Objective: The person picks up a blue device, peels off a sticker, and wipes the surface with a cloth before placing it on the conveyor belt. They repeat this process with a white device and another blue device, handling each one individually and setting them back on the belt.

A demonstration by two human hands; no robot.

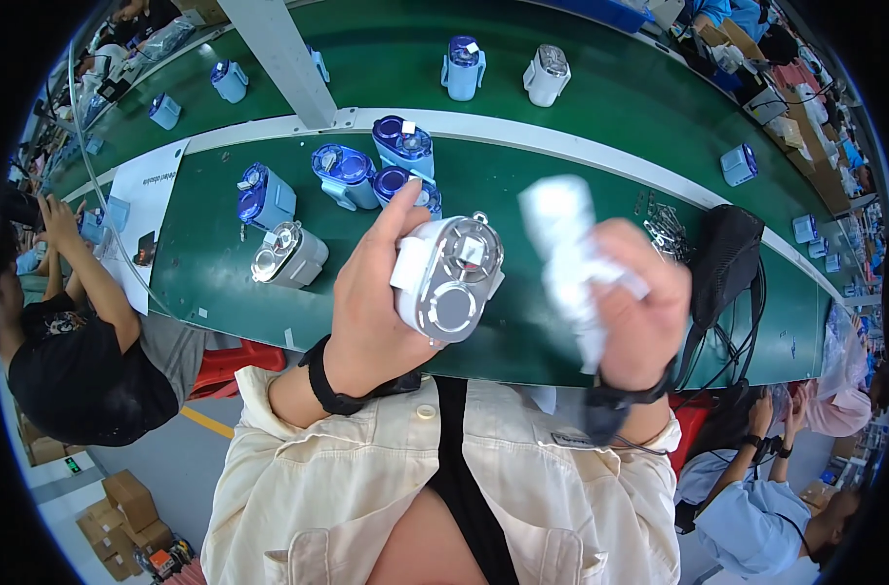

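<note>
My left hand (358, 310) is closed around a white plastic device (451, 283) with a clear oval top, tilted so the top faces up toward me. Off to its right, my right hand (649, 297) grips a crumpled white cloth (559, 219), both smeared by motion; the cloth is apart from the device. Just beyond my left hand stand several light-blue devices with dark-blue tops, among them one (345, 174) with a side handle. Another white device (290, 255) with a clear top lies tilted to the left on the green bench (522, 351).
Small metal parts (667, 232) lie in a pile at right, beside a black bag (727, 258) with cables. A white metal post (283, 63) rises from the rail (522, 136) behind the bench. Beyond it, more devices stand on a green surface (386, 78). People sit at both sides.
</note>
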